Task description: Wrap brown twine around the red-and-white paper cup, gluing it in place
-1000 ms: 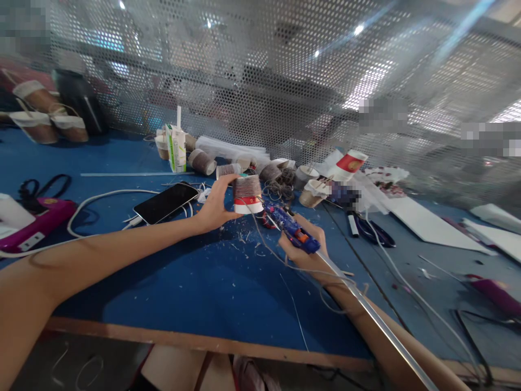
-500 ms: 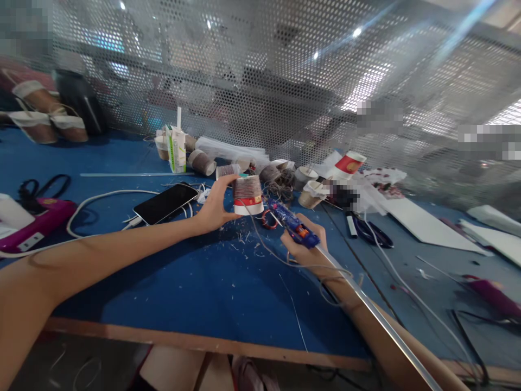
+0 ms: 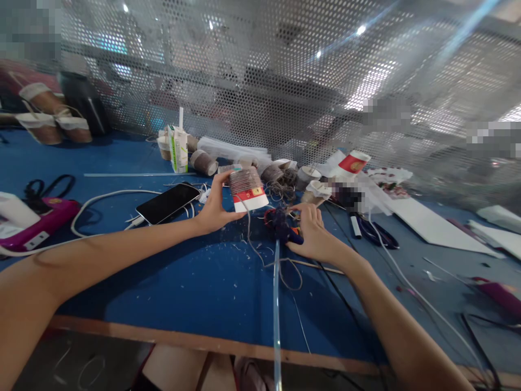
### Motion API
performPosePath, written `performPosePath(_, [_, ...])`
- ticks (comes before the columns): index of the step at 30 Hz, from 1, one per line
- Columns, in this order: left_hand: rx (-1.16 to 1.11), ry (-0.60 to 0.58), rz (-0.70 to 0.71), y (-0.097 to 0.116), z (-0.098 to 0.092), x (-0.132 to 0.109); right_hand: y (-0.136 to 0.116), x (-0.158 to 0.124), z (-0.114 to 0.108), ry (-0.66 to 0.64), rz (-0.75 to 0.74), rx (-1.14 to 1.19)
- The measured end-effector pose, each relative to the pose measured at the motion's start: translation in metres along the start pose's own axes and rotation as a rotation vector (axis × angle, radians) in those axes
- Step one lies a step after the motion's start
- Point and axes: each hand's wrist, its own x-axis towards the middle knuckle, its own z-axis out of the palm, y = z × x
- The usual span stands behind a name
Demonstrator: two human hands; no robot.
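Note:
My left hand (image 3: 215,208) grips a paper cup (image 3: 247,189) wrapped in brown string, with a red and white band at its lower end, and holds it tilted above the blue table (image 3: 179,282). A loose strand of string hangs from the cup. My right hand (image 3: 313,234) lies over a blue glue gun (image 3: 282,227), fingers curled on its body, low on the table. A long clear glue stick (image 3: 277,309) runs from the gun back toward the table's near edge.
A black phone (image 3: 167,202) on a white cable lies left of the cup. Paper cups, string rolls and a juice carton (image 3: 178,147) crowd the back by the perforated metal screen. Scissors (image 3: 372,231) and white sheets lie right; a pink tool (image 3: 38,220) sits far left.
My right hand swung the glue gun down onto the table, its stick now pointing toward me. The left hand tilted the cup and raised it slightly.

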Motion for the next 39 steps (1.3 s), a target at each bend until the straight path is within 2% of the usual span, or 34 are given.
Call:
performPosePath(3, [-0.023,-0.016,0.003,-0.001,0.0,-0.001,-0.003,0.0,0.0,0.09,-0.081,0.311])
performPosePath(5, [-0.036,-0.027,0.011,-0.001,0.0,-0.001,-0.014,-0.001,0.002,0.136,-0.094,0.564])
performPosePath(7, [-0.038,-0.033,0.023,0.0,0.0,-0.001,-0.032,-0.003,0.003,0.049,-0.1,0.736])
performPosePath(11, [0.005,-0.045,0.028,0.003,0.0,0.0,-0.073,-0.008,0.004,-0.255,-0.102,0.895])
performPosePath(13, [0.03,-0.042,0.02,0.003,0.0,0.001,-0.085,-0.011,0.003,-0.323,-0.082,1.1])
performPosePath(15, [0.054,-0.028,0.004,0.003,0.0,0.001,-0.09,-0.013,-0.001,-0.29,-0.033,1.304])
performPosePath(18, [0.103,-0.04,-0.036,0.003,0.0,0.001,-0.086,-0.012,-0.015,-0.125,0.09,1.424])
performPosePath(22, [0.102,-0.12,-0.046,0.007,-0.001,0.001,-0.068,-0.005,-0.037,0.151,0.25,1.326])
performPosePath(24, [0.072,-0.16,-0.036,0.008,-0.002,0.001,-0.058,-0.001,-0.042,0.244,0.304,1.306])
performPosePath(26, [0.029,-0.186,-0.036,0.008,-0.002,0.001,-0.049,0.002,-0.04,0.275,0.336,1.303])
performPosePath(30, [-0.122,-0.231,-0.071,0.007,-0.004,0.0,-0.032,0.006,-0.023,0.182,0.404,1.177])
performPosePath(32, [-0.214,-0.258,-0.077,0.008,-0.005,0.001,-0.025,0.006,-0.015,0.256,0.441,0.965])
performPosePath(34, [-0.293,-0.28,-0.074,0.009,-0.007,0.002,-0.019,0.004,-0.01,0.423,0.444,0.653])
performPosePath(37, [-0.34,-0.301,-0.088,0.009,-0.01,0.002,-0.014,-0.001,-0.009,0.556,0.394,0.227])
performPosePath(39, [-0.319,-0.297,-0.101,0.007,-0.01,0.001,-0.015,-0.003,-0.011,0.644,0.31,0.043])
